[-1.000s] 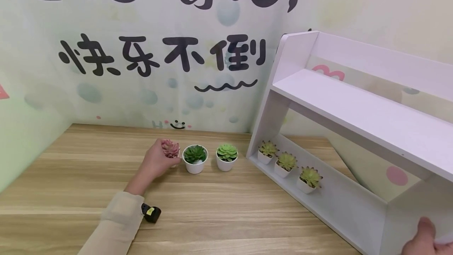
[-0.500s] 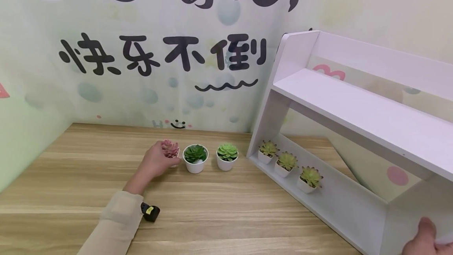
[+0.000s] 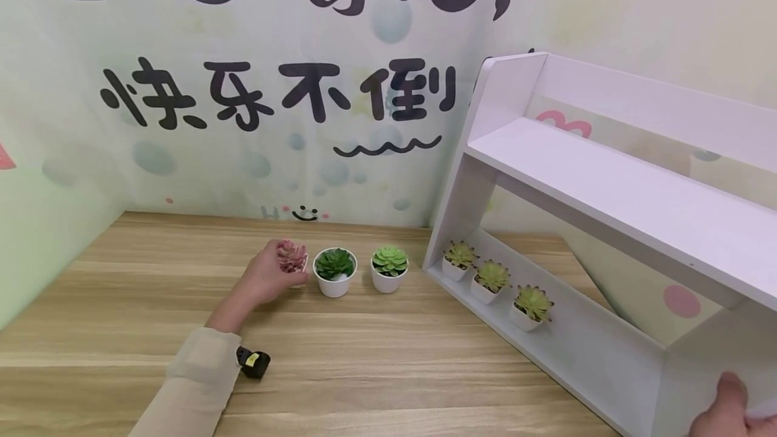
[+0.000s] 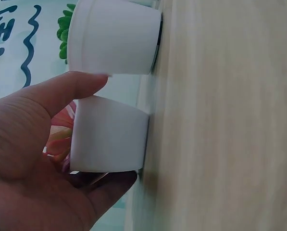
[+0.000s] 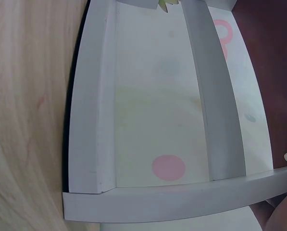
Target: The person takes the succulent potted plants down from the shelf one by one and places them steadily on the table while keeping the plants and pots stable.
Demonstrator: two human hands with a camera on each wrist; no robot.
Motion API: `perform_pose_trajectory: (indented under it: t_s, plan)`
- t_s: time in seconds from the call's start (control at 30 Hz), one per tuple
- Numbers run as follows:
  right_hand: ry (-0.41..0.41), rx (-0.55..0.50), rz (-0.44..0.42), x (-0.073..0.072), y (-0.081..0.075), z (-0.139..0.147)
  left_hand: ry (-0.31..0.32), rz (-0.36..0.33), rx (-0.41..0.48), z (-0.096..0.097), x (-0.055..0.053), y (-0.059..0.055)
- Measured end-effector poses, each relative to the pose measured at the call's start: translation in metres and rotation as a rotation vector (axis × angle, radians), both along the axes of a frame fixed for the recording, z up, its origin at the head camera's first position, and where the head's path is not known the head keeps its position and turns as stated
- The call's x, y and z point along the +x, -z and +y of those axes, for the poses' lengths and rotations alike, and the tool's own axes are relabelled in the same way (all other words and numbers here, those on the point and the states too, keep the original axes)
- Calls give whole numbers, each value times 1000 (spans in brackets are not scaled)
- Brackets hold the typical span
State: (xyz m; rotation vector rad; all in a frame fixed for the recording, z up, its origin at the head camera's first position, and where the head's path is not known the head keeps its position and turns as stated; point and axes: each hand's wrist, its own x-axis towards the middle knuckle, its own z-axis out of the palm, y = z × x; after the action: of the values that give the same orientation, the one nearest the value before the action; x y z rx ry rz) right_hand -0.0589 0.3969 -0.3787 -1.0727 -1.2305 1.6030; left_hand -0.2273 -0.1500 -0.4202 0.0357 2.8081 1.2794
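My left hand [image 3: 262, 280] holds a small white pot with a pink succulent [image 3: 293, 256], standing on the wooden table. The left wrist view shows the thumb on one side of this white pot [image 4: 109, 137] and the fingers on the other, the thumb between it and the neighbouring pot. Right beside it stands a dark green succulent [image 3: 334, 267], then a light green succulent [image 3: 389, 265], both in round white pots. At the lower right my right hand [image 3: 725, 413] grips the side panel of a white shelf [image 3: 607, 177], thumb on the inner face; its other fingers are mostly hidden.
Several yellow-green succulents in square white pots, among them one potted succulent [image 3: 531, 307] nearest me, line the shelf's lower board. The shelf stands at an angle on the table's right side. A patterned wall [image 3: 273, 167] with black lettering rises behind the table [image 3: 364, 363].
My left wrist and forearm have shifted slightly left, and the thumb has edged a little left. The pots, the shelf and my right hand look the same.
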Motion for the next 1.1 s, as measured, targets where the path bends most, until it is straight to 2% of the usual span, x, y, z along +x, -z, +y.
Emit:
perform_pose_trajectory:
  t_s: [0.2,0.37,0.53,0.7,0.87,1.1]
  plan:
    - [15,22,-16,0,-1,-2,34,-20,19,-2,1,-3]
    - [26,45,-49,0,-2,-4,45,-12,-8,-1,1,-7]
    - [27,43,-59,0,-2,-5,68,27,-34,-2,1,-14]
    - [19,49,-62,0,-1,-4,85,71,-4,-1,4,-24]
    - [8,71,-70,-1,1,0,61,131,-3,3,9,-36]
    - [-15,69,-90,0,3,4,47,223,60,15,19,-56]
